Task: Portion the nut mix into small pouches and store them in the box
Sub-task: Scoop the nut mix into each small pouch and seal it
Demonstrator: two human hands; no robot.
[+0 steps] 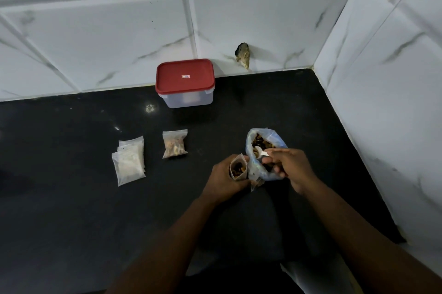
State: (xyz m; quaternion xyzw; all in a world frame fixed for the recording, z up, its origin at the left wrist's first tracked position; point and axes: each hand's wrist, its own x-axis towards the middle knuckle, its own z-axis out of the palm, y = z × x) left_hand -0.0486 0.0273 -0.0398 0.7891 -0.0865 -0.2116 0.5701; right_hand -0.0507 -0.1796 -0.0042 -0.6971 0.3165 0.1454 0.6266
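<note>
My right hand (289, 166) pinches the white spoon (259, 151), its bowl dipped into the nut mix bag (275, 140) just ahead of my fingers. My left hand (224, 181) grips the open pouch (238, 166) upright, just left of the spoon, mouth up.

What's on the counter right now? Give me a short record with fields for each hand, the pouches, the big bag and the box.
left hand: holds an open pouch, partly filled with nut mix
right hand: holds a white spoon, its bowl at the mouth of the big bag
big bag: open, nut mix inside, on the black counter
filled pouch: one, lying flat, left of the hands
empty pouches: small stack, further left
box: red lid on, by the wall
</note>
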